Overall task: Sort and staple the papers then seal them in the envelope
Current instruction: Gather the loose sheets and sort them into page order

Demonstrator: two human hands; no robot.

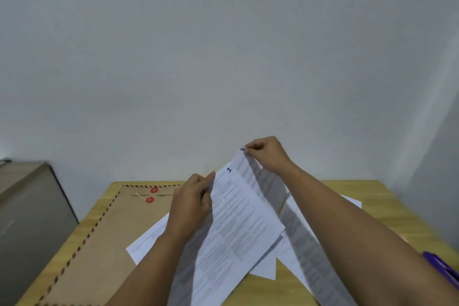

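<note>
The left hand [192,202] is gripping the sheet marked "1" [238,221] along its left edge, thumb extended over the printed face and fingers curled behind the page. The left forearm is rising from the lower edge of the view and angling up and to the right. The right hand [267,154] is pinching the top corner of a second printed sheet [263,181], which is lying partly behind the first; the digit written at that corner is partly hidden by the fingers. The right forearm is extending diagonally from the lower right, with the wrist higher than the left wrist. Both sheets are being held tilted above the surface [372,211]. Loose papers [149,236] are lying on the surface beneath both hands. To the left of the left hand, a brown envelope [99,226] with striped borders and red string-tie buttons is lying flat. Below the right forearm, a purple object [439,266] is resting at the surface's edge; its type cannot be determined.
</note>
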